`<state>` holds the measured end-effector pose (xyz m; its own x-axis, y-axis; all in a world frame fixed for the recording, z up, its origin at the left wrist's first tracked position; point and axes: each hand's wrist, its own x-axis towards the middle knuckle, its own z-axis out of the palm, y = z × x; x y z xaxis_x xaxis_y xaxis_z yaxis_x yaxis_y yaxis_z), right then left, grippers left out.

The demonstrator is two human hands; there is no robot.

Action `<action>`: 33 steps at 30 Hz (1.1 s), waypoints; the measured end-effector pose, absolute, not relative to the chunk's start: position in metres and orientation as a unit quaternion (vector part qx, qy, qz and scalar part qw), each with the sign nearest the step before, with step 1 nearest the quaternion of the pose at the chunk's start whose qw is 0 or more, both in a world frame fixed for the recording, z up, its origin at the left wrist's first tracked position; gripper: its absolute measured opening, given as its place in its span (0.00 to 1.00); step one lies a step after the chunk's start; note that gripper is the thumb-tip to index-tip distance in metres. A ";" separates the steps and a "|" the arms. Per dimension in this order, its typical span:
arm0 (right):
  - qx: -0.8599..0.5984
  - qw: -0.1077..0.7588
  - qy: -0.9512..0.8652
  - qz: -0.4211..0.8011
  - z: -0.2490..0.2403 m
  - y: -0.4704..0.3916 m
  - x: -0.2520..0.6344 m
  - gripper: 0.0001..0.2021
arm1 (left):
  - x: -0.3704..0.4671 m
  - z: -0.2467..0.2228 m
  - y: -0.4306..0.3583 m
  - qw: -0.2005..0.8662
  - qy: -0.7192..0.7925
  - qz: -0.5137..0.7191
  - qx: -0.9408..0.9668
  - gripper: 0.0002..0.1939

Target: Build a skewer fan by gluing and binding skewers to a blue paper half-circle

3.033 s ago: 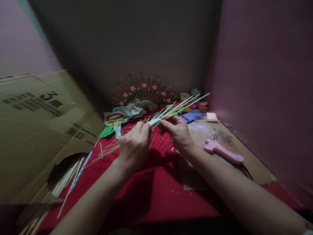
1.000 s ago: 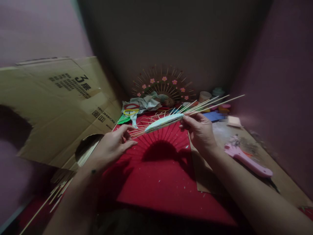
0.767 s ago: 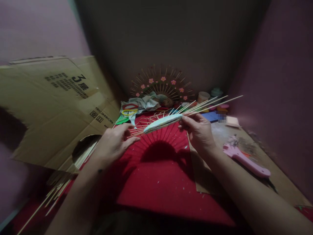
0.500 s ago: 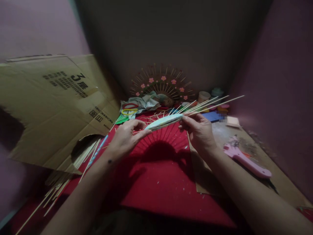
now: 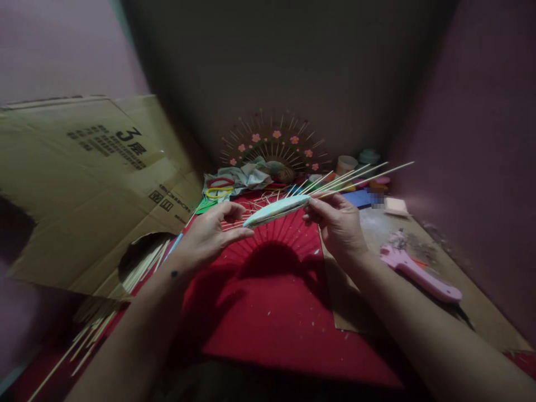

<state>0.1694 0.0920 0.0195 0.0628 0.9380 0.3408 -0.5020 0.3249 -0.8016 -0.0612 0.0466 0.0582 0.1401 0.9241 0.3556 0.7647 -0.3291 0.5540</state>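
A pale blue, crescent-shaped piece (image 5: 276, 210) with thin wooden sticks fanning out from its far side is held above the red cloth, seen nearly edge-on. My right hand (image 5: 337, 220) pinches its right end between thumb and fingers. At the left end is my left hand (image 5: 218, 229), its thumb and curled forefinger apart, the thumb tip close under the piece's edge. Some of the sticks (image 5: 352, 177) reach up to the right past my right hand; others run behind my left fingers. A fan-shaped shadow falls on the cloth below.
A cardboard box (image 5: 96, 195) stands at left, wooden sticks (image 5: 146, 262) by its cutout. At the back are a flower-decorated stick fan (image 5: 276, 139) and red- and yellow-handled scissors (image 5: 220, 192). To the right, a pink-handled tool (image 5: 422, 276) lies on a board (image 5: 347, 307).
My left thumb has dropped slightly from the left end of the blue piece. My right hand keeps its pinch. The whole view has shifted a little.
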 end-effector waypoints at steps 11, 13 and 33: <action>-0.236 0.692 -0.421 0.538 0.019 0.094 0.170 0.04 | -0.060 0.043 0.039 -0.032 0.531 0.335 0.778 0.03; -0.234 0.693 -0.416 0.540 0.019 0.094 0.170 0.05 | -0.062 0.041 0.040 -0.034 0.519 0.337 0.785 0.05; -0.231 0.688 -0.408 0.554 0.020 0.094 0.169 0.05 | -0.069 0.065 0.046 0.187 0.550 0.380 0.720 0.14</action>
<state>0.1693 0.0944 0.0196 0.0530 0.9509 0.3049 -0.5740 0.2788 -0.7699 -0.0695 0.0461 0.0651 0.1078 0.9340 0.3407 0.6493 -0.3257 0.6872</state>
